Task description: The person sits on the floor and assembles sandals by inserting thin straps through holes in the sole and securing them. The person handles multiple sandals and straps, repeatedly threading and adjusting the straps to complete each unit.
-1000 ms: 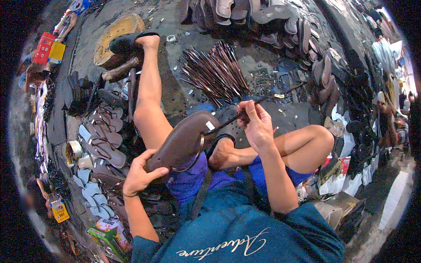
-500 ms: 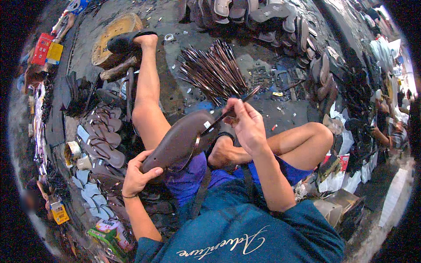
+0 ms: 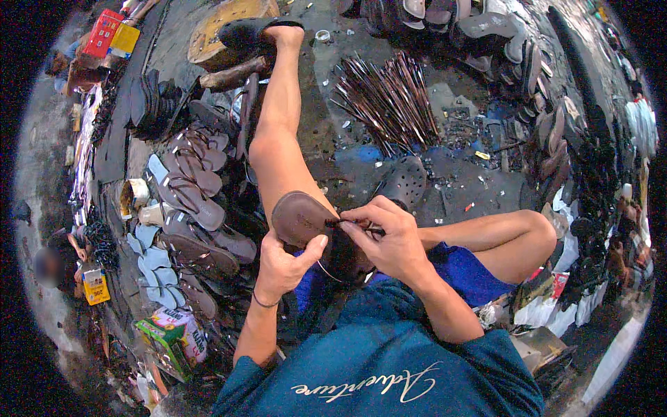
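A brown sandal sole (image 3: 299, 215) is tilted up over my lap, its rounded end toward the far side. My left hand (image 3: 279, 271) grips it from the near left, thumb across its face. At the sole's right edge, my right hand (image 3: 389, 240) has its fingertips pinched on a dark strap (image 3: 332, 223). Part of the strap loops under those fingers, and its far end is hidden by the hand. Below the sole, between my hands, hangs a thin curved strip that is partly in shadow.
A fanned heap of thin brown strips (image 3: 389, 104) lies on the ground ahead. Strapped flip-flops (image 3: 201, 177) are piled at the left, near pale blue cut pieces (image 3: 156, 278). A round wooden block (image 3: 212, 38) stands far left; more soles (image 3: 486, 28) are heaped far right.
The sole has been turned and drawn in, its face now more upright. My right hand has come down to the sole's edge with the strap. The whole view has shifted.
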Available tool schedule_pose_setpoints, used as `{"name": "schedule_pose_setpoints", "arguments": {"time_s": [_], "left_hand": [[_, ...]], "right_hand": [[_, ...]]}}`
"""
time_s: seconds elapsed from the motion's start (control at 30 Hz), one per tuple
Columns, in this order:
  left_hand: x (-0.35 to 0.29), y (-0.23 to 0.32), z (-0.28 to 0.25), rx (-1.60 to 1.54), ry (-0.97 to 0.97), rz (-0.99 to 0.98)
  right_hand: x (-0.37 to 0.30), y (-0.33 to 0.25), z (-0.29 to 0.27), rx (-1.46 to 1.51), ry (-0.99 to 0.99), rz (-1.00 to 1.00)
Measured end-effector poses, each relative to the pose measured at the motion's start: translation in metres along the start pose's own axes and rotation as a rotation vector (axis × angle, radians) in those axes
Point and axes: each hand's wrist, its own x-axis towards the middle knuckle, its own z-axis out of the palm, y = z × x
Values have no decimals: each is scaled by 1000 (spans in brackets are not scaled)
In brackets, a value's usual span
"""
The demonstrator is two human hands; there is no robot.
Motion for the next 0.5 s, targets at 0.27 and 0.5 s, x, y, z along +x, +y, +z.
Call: {"name": "schedule_pose_setpoints", "arguments": {"time_s": [0.27,0.5], "left_hand": [[2,8,6,85,-76,73],[0,4,8,108,-109,100]], "right_hand": [[-14,1,-6,-71,-36,-18],[-8,0,-9,50,-95,79]]}}
